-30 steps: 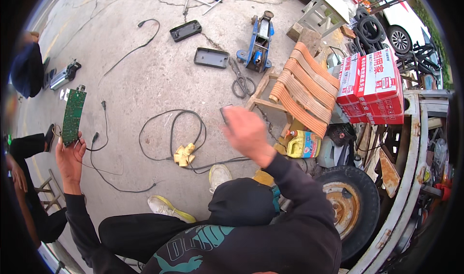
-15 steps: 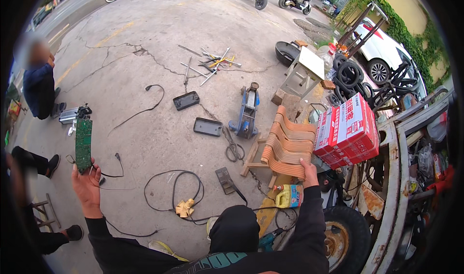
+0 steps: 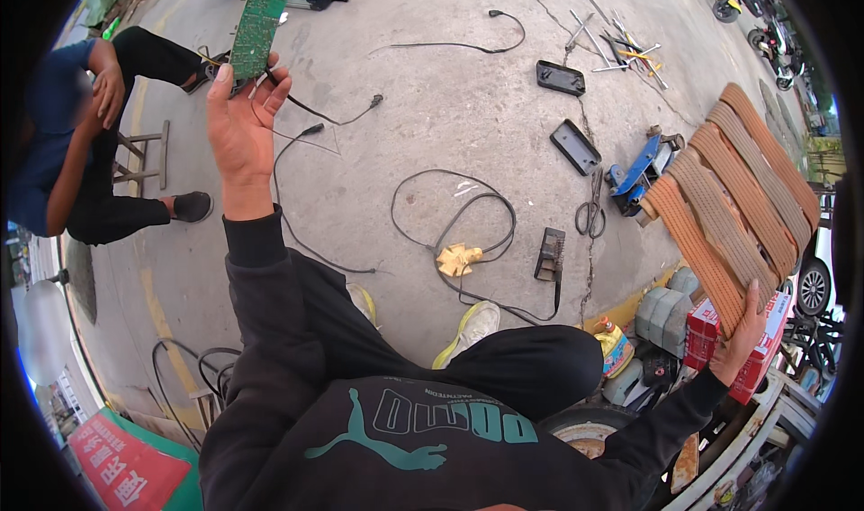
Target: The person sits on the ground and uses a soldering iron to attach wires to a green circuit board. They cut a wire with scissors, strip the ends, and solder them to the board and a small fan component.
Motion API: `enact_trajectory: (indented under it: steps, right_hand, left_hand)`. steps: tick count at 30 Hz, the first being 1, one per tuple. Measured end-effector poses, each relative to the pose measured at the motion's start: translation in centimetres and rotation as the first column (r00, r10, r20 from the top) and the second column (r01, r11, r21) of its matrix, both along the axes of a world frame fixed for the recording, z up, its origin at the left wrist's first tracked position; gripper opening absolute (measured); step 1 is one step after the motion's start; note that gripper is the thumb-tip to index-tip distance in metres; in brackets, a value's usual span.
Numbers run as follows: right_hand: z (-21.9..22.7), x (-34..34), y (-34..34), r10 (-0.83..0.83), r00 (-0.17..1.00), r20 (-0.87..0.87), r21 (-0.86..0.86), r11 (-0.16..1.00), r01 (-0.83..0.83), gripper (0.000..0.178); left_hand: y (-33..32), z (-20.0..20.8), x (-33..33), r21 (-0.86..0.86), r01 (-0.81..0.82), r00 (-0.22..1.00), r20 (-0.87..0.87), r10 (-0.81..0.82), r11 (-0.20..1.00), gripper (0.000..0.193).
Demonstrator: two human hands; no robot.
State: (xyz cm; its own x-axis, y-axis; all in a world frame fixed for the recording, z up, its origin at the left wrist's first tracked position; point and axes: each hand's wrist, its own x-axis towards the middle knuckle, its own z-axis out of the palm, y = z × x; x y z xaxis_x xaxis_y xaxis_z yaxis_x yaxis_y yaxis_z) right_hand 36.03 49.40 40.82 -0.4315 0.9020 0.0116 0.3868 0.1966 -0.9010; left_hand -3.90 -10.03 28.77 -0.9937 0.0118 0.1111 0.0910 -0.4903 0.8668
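Observation:
My left hand (image 3: 245,119), raised at the upper left, pinches the lower end of a long green circuit board (image 3: 261,25). Thin wires and a black cable hang down by its fingers. On the right, my right hand (image 3: 742,335) grips the near edge of a stool (image 3: 733,187) with a seat of woven orange and brown straps. The seat is tilted towards me, and the stool's legs are mostly hidden behind it.
On the concrete lie a coiled black cable, a yellow block (image 3: 459,259), scissors (image 3: 589,209), two black casing halves (image 3: 574,146) and several tools (image 3: 621,47). A blue jack (image 3: 639,173) stands near the stool. A red box (image 3: 702,333) is behind it. A person (image 3: 63,142) sits at the left.
My view has swung, so the ground things now appear shifted. The stool has been lifted and tilted by my right hand. My left hand keeps hold of the circuit board.

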Motion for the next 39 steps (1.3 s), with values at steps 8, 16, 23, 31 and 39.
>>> enact_trajectory:
  steps: [8, 16, 23, 31, 39]
  right_hand:
    - [-7.2, -24.9, -12.4, 0.502, 0.862, -0.066, -0.158, 0.848, -0.506, 0.05]
    - [-26.4, -40.3, -24.0, 0.604, 0.781, -0.16, -0.399, 0.684, -0.61, 0.048]
    - [-27.3, -40.0, -18.8, 0.649, 0.76, -0.039, -0.591, 0.598, -0.541, 0.042]
    - [-26.9, -30.8, -21.5, 0.729, 0.684, -0.039, -0.625, 0.516, -0.586, 0.047]
    - [-27.4, -26.9, -22.6, 0.636, 0.763, -0.117, -0.594, 0.571, -0.567, 0.046]
  left_hand:
    - [-1.6, 2.6, 1.2, -0.029, -0.108, 0.984, -0.143, 0.103, 0.994, 0.06]
    - [-3.6, 2.7, 1.0, -0.062, -0.18, 0.978, -0.116, 0.172, 0.982, 0.056]
    - [-3.5, 2.2, 0.8, -0.051, -0.094, 0.995, 0.033, 0.096, 0.994, 0.06]
    - [-3.1, 2.4, 2.7, -0.046, 0.169, 0.974, 0.163, -0.16, 0.985, 0.068]
    - [-5.1, 2.7, 6.3, -0.01, 0.309, 0.912, 0.287, -0.293, 0.951, 0.069]
